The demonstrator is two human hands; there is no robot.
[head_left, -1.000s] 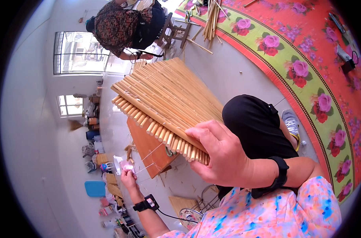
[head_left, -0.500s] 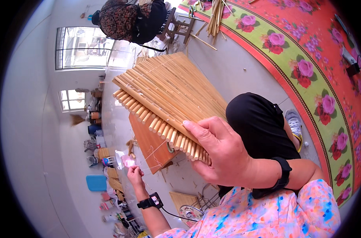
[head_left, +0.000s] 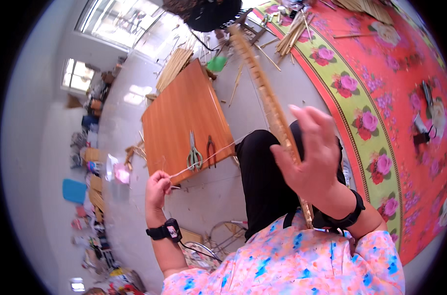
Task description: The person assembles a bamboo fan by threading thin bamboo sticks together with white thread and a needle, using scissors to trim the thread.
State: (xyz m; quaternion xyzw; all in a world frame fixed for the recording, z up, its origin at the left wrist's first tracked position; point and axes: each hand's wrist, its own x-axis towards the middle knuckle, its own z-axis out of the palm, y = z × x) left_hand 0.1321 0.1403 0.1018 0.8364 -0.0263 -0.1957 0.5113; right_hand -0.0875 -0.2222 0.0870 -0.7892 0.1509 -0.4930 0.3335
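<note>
At far left, a flat, bright-blue rectangular panel [head_left: 74, 191] is seen among stored goods. Farther right, a thin white thread [head_left: 218, 152] is gripped by the left hand [head_left: 158, 187], whose fingers are closed together on the strand. The thread is stretched rightward over the near part of a low, orange-brown wooden counter [head_left: 176, 118]. On the counter, green-handled metal scissors [head_left: 192, 146] are laid at the thread, and dark, slender metal pincers [head_left: 210, 143] are placed just beside them. To the right, the person's black cloth trousers [head_left: 262, 182] are shown. Above the lap, a mat of pale-yellow, round wooden sticks [head_left: 266, 92] is seen nearly edge-on (its face is mostly hidden). At its right side the right hand [head_left: 314, 157] is positioned, blurred, with thumb and fingers spread apart (whether the mat is touched cannot be told). At far right, a red floral cloth [head_left: 405, 142] with a yellow-green border is spread on the floor.
</note>
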